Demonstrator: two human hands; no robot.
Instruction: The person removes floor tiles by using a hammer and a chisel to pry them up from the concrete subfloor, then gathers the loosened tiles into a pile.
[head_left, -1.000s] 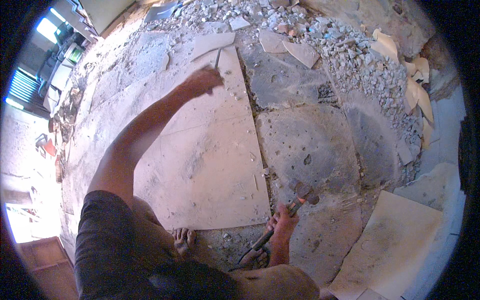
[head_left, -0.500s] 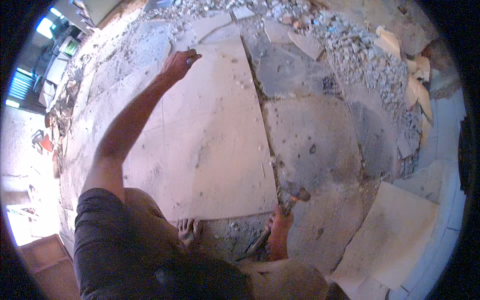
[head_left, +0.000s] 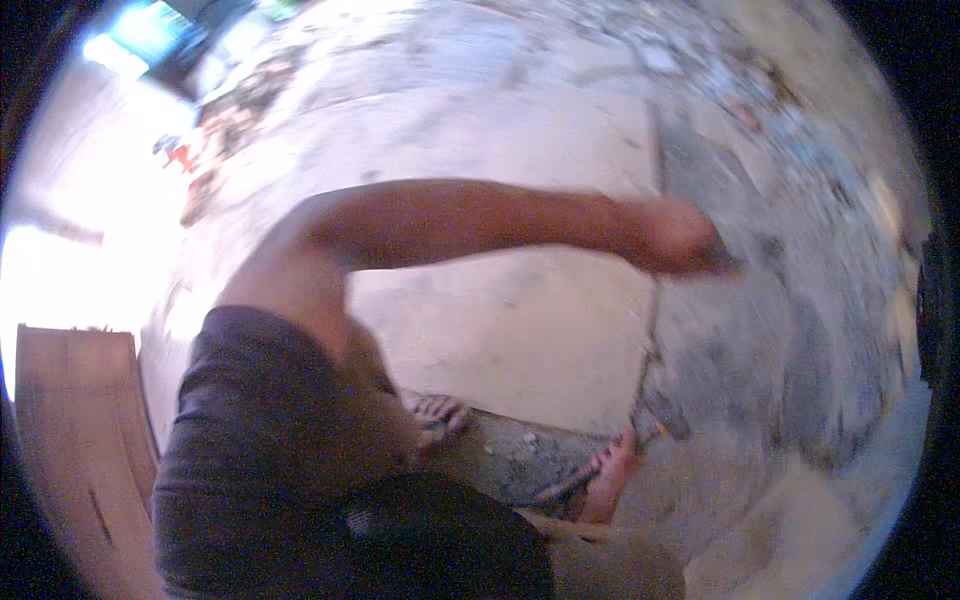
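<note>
My left arm reaches across the view to the right. My left hand [head_left: 685, 237] hangs over the right edge of a large pale flat slab [head_left: 530, 330]. Motion smears its fingers, so I cannot make out whether they hold anything. Lower down, my right hand [head_left: 612, 470] is closed round the handle of a hammer [head_left: 665, 418]. The hammer head lies close to the slab's lower right corner, and the handle slants down to the left. My bare foot [head_left: 440, 412] touches the slab's near edge.
Grey, worn flooring [head_left: 715, 330] lies right of the slab, with a dark gap between. Rubble [head_left: 780, 110] is heaped at the far right. A pale sheet [head_left: 800, 520] lies at the lower right, and a brown board [head_left: 80, 420] stands at the left.
My left hand has swung from the slab's far left part to its right edge. The whole view has turned and blurred. My right hand keeps hold of the hammer.
</note>
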